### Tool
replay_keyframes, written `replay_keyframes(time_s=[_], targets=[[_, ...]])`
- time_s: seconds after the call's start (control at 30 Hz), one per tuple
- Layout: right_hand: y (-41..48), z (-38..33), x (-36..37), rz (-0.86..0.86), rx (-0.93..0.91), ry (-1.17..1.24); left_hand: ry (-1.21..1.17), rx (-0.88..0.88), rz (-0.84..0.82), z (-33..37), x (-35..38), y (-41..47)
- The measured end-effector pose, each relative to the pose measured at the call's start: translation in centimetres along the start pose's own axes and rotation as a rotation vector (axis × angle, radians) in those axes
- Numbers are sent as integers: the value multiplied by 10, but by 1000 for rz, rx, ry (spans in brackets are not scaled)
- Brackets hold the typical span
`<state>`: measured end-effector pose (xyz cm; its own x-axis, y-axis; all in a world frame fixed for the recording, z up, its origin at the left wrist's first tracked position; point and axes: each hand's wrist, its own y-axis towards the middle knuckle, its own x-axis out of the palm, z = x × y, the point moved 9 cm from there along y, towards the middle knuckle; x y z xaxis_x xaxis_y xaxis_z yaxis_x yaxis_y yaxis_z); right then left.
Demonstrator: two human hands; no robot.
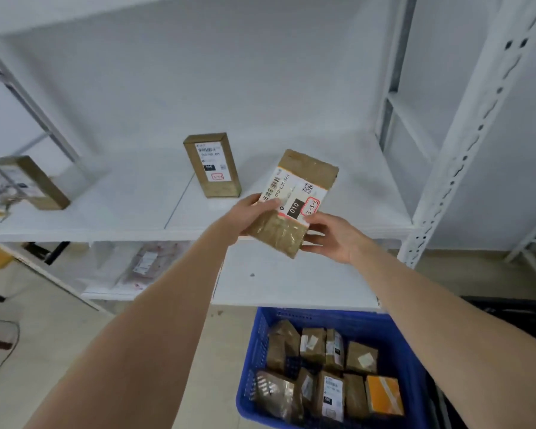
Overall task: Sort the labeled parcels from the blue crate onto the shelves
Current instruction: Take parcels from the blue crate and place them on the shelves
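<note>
Gripping parcel [294, 196], label edges covered: left hand [251, 216], right hand [334, 236].

Person's upper limbs, head view: both forearms [174, 308] are bare along their whole visible length, from the lower frame edge to the wrists; the left hand [254, 216] and right hand [333, 236] are bare too.

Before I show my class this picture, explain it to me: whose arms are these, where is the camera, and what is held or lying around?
The camera is worn on a person's head, looking forward and down, so the bare arms are their own. The left hand and right hand together hold a brown parcel labelled 010 and 3-3-3. A second parcel stands upright on the white shelf. Below, a blue crate holds more parcels.
</note>
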<state>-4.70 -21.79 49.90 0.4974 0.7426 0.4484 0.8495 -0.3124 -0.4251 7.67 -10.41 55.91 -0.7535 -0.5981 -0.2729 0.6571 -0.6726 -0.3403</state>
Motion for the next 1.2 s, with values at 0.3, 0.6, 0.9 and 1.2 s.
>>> replay_keyframes(time_s=[0.3, 0.6, 0.9, 1.2], targets=[[-43, -77, 18, 33, -178, 140, 144, 172, 51, 86, -29, -37], [-45, -95, 32, 137, -238, 284, 181, 213, 139, 110, -64, -42], [-20, -88, 67, 195, -260, 358, 7, 65, 202, 86, -111, -37], [13, -82, 105, 281, -315, 148, 54, 116, 265, 74, -175, -13]])
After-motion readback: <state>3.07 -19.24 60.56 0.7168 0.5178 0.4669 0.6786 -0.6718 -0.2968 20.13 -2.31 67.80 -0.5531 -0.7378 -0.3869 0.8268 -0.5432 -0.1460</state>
